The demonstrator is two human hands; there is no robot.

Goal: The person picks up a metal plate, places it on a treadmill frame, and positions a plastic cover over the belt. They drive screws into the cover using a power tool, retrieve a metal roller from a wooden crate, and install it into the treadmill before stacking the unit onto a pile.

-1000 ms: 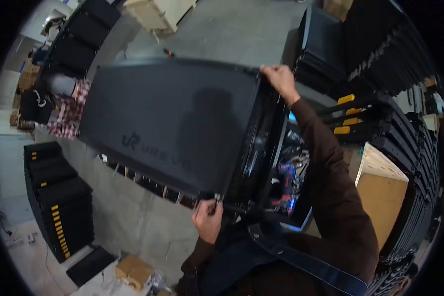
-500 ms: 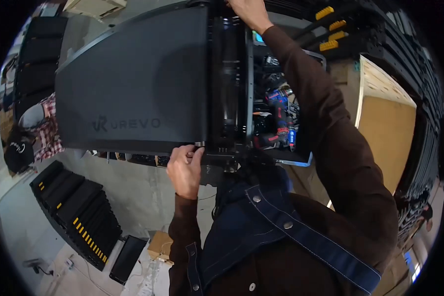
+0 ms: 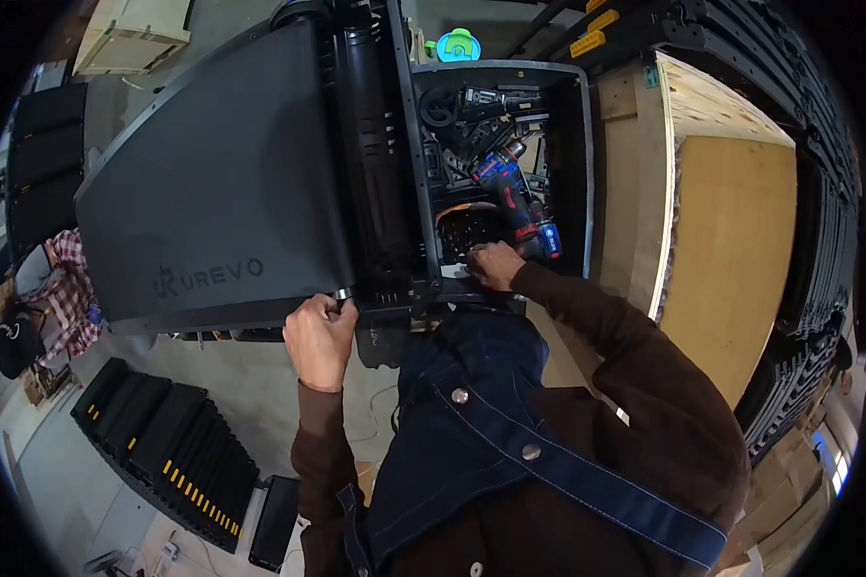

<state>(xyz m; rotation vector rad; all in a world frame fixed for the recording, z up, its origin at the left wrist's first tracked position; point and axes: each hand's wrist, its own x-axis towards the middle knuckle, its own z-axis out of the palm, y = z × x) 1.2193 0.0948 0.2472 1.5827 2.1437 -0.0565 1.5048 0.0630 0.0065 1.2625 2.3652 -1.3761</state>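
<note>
Closest in, below my denim apron (image 3: 471,423), my left hand (image 3: 319,337) was clenched on the near corner of the treadmill (image 3: 212,192), thumb and fingers pinched round a small metal bit right at the edge. My right hand (image 3: 496,264) had gone into the near end of the tool bin (image 3: 587,144), fingers curled down onto something pale. Grasping or only touching? I couldn't tell.

The treadmill sat straight ahead and to my left, raised off the floor (image 3: 269,385); what carried it was hidden underneath. Its belt faced up at me, logo readable. The roller (image 3: 366,144) lay bare at the end nearest the bin, with no cover over it, so I judged the work on that end open and partway along: the end exposed, one corner held, no tool clearly in hand yet. The cordless drill (image 3: 515,197) lay untouched among the clutter, just beyond my right hand.

Heading: the roller ran from near to far, so the treadmill's long axis ran crosswise, the roller end pointing right at the bin and touching its wall, the rest stretching off to my left.

Further right stood a wooden crate (image 3: 731,192), just beside the bin. Down on the floor to my left lay a stack of flat black units (image 3: 164,452) with yellow tabs. Further left a person (image 3: 63,288) in a plaid shirt was crouched, well apart from me.
</note>
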